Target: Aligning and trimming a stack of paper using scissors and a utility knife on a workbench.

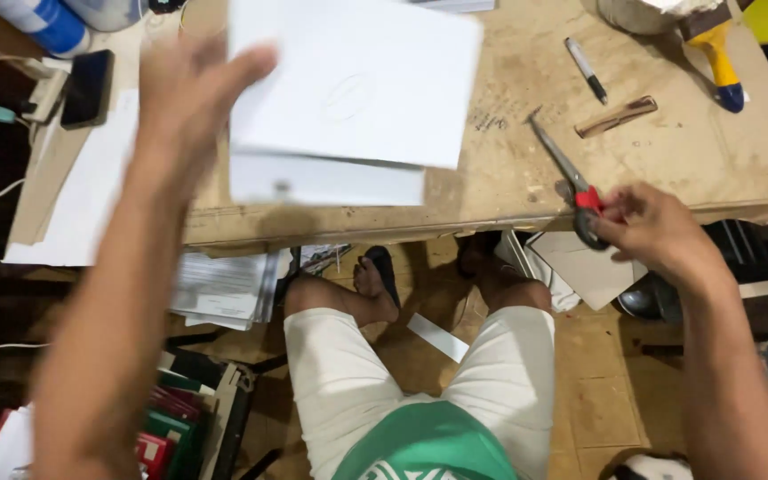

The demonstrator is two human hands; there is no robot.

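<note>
Pinching the red handles of the scissors (569, 178) with my right hand (655, 229) at the table's (713, 160) near right edge, I held thin, floppy white paper (353, 84) by its left edge with my left hand (190, 93).

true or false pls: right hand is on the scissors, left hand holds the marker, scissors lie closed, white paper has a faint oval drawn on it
1. The right hand is on the scissors: true, at the red handles.
2. The left hand holds the marker: false, it holds the white paper; the marker lies alone on the table.
3. The scissors lie closed: true, the blades lie together.
4. The white paper has a faint oval drawn on it: true.
</note>
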